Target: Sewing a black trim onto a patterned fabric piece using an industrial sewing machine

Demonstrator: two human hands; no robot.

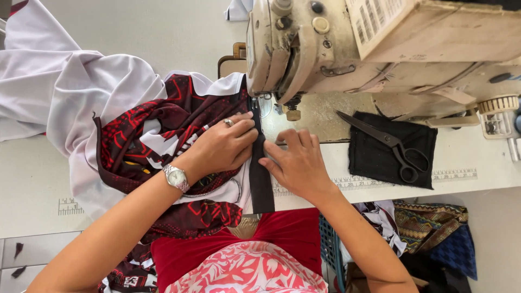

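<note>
While both hands press, black strip [260, 163] seemingly meets needle.

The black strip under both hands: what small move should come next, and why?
Probably ease the black strip and red patterned fabric a little further toward the needle. The left hand and right hand press flat on either side of the strip, whose top end already lies at the sewing machine foot.

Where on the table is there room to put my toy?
Bare table lies left of the white fabric, and more behind it, left of the sewing machine. It is crowded by the hands and around the scissors on the black cloth.
</note>
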